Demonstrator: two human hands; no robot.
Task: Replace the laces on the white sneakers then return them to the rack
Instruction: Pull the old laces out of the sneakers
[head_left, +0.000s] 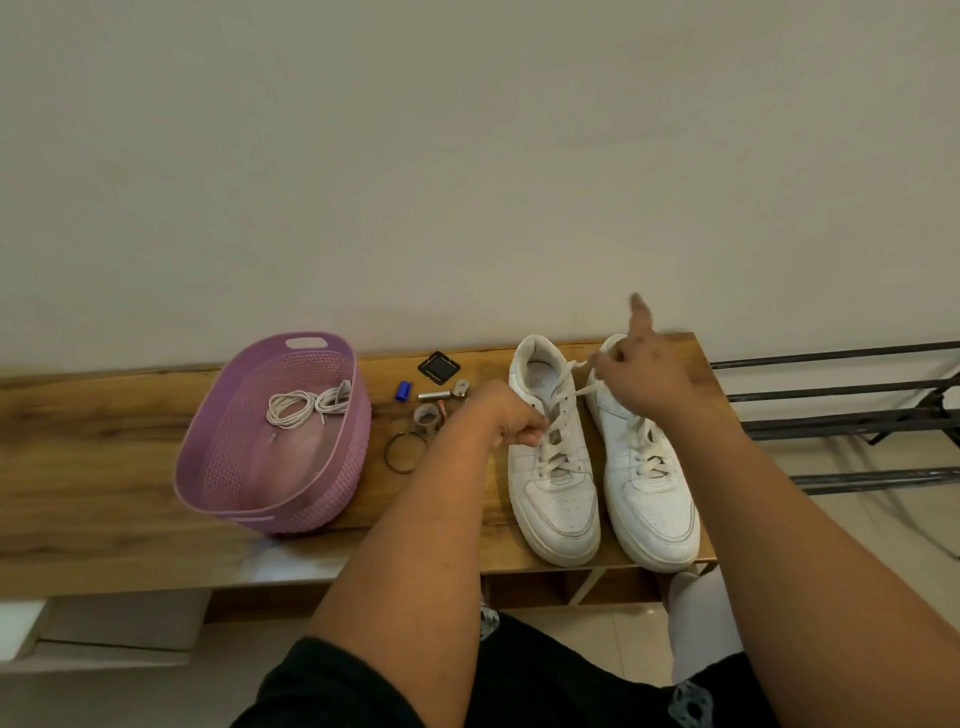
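Note:
Two white sneakers stand side by side on the wooden table, toes toward me. My left hand pinches the lace at the left side of the left sneaker, around its middle eyelets. My right hand holds the lace end pulled up from that sneaker's top, one finger sticking up, and it hides the collar of the right sneaker. A coil of white laces lies in the purple basket.
Between basket and sneakers lie small items: a blue cylinder, a metal tube, a tape roll, a bracelet and a black square pad. A black metal rack stands to the right of the table.

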